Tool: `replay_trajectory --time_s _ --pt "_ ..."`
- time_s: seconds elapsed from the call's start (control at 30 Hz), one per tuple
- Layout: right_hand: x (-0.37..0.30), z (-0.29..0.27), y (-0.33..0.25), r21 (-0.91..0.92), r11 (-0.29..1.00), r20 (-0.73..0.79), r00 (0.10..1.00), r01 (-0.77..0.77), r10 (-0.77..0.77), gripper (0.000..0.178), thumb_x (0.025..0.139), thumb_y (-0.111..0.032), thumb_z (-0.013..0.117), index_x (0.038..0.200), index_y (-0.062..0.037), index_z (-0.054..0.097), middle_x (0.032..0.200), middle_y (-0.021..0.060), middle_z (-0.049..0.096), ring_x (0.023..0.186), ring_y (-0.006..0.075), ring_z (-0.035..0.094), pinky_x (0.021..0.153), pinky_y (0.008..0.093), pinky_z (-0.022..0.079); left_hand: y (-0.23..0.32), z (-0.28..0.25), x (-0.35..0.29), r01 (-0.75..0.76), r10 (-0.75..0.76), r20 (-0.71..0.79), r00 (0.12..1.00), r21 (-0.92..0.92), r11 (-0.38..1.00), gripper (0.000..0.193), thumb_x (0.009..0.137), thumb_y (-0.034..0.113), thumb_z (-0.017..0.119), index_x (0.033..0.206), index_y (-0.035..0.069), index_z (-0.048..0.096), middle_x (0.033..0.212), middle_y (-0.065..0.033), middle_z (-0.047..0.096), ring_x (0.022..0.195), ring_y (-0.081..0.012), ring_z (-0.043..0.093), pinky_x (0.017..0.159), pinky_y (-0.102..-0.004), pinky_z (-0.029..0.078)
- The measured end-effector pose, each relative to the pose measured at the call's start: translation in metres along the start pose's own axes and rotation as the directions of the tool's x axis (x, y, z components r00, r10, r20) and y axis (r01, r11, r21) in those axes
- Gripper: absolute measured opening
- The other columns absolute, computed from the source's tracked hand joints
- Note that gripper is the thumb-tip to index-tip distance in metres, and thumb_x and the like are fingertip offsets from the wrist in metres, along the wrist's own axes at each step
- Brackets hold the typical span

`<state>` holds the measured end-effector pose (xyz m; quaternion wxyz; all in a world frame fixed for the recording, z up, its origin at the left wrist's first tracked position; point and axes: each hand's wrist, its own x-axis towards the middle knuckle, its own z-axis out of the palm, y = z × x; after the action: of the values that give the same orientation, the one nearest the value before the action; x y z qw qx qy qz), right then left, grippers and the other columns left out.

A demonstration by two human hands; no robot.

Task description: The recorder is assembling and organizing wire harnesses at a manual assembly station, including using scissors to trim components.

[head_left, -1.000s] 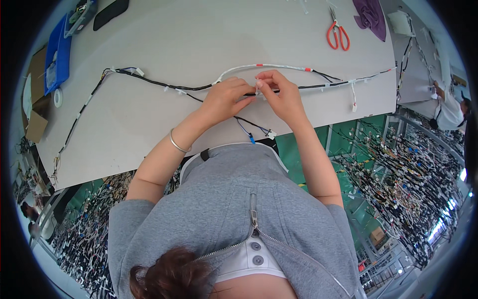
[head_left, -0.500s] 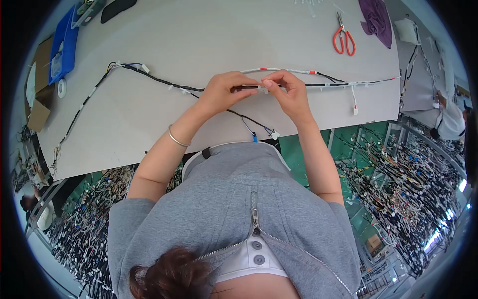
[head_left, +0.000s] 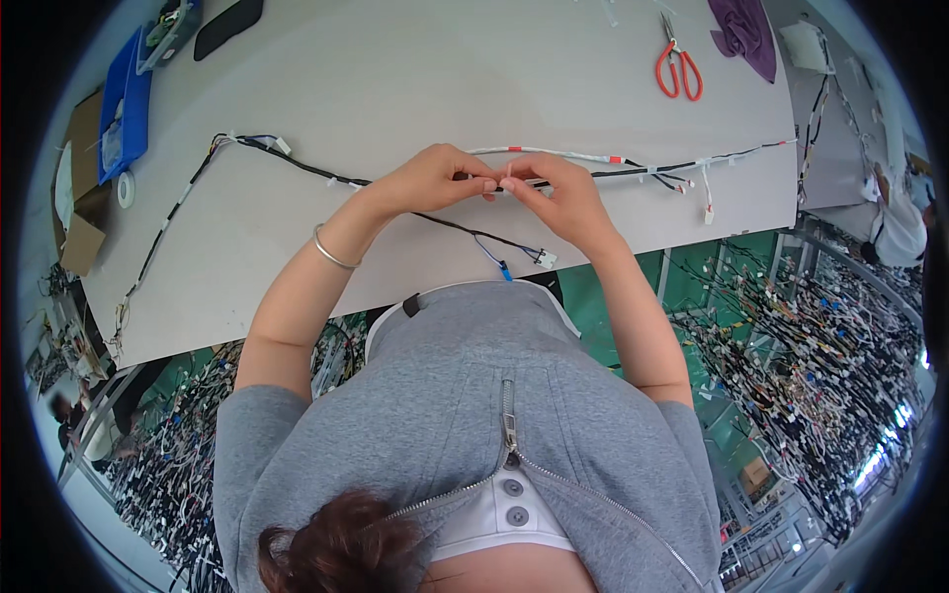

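A long black wire harness point(head_left: 306, 168) lies across the table, with short white cable ties along it and side branches ending in connectors. My left hand point(head_left: 435, 182) is closed on the harness near its middle, thumb and forefinger pinched together. Right beside it, my right hand point(head_left: 560, 198) pinches what looks like a small pale cable tie point(head_left: 509, 172) at the harness; the fingertips hide most of it. Below my hands, one branch ends in a white connector point(head_left: 545, 259) and a blue connector point(head_left: 506, 270). A white branch with red bands point(head_left: 554, 153) runs behind my right hand.
Red-handled snips point(head_left: 678, 74) and a purple cloth point(head_left: 743, 38) lie at the far right. At the far left are a blue bin point(head_left: 124, 104), a tape roll point(head_left: 126, 190) and a cardboard box point(head_left: 87, 227). Piled harnesses point(head_left: 791, 366) fill the space below the table. Other people work at both sides.
Both hands have moved slightly left, their fingertips still together at the harness. The harness has shifted a little, and a short branch end now shows right of my right hand.
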<state>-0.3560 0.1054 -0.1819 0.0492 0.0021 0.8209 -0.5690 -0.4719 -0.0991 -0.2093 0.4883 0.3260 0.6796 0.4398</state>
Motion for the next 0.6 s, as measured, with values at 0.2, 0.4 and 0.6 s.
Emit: replay_trajectory --time_s 0.2,0.4,0.6 --pt "0.010 0.000 0.003 0.049 0.989 -0.013 0.990 -0.143 0.143 0.016 0.095 -0.015 0.068 0.101 0.0001 0.068 0.089 0.0049 0.071 0.082 0.0108 0.066 0.076 0.0258 0.053 0.020 0.008 -0.012 -0.087 0.104 -0.115 0.988 0.139 0.986 0.019 0.093 0.020 0.070 0.104 0.005 0.073 0.087 -0.0070 0.071 0.076 -0.0158 0.063 0.069 -0.0312 0.049" --pt "0.010 0.015 0.009 0.098 0.991 -0.246 0.963 -0.089 0.111 0.014 0.092 -0.017 0.070 0.093 -0.0024 0.069 0.075 0.0074 0.069 0.067 0.0142 0.066 0.063 0.0271 0.051 0.007 0.030 -0.011 -0.305 0.567 -0.297 0.768 0.609 0.732 0.019 0.084 0.014 0.075 0.101 0.007 0.073 0.086 -0.0045 0.070 0.075 -0.0236 0.063 0.064 -0.0339 0.051" --pt "0.013 0.018 0.009 0.156 0.981 -0.288 0.945 -0.113 0.154 0.017 0.092 -0.017 0.070 0.090 -0.0005 0.068 0.074 0.0048 0.070 0.068 0.0110 0.065 0.065 0.0257 0.052 0.009 0.033 -0.010 -0.269 0.585 -0.326 0.742 0.655 0.706 0.019 0.084 0.011 0.074 0.103 0.008 0.071 0.084 -0.0040 0.068 0.073 -0.0233 0.063 0.063 -0.0347 0.051"
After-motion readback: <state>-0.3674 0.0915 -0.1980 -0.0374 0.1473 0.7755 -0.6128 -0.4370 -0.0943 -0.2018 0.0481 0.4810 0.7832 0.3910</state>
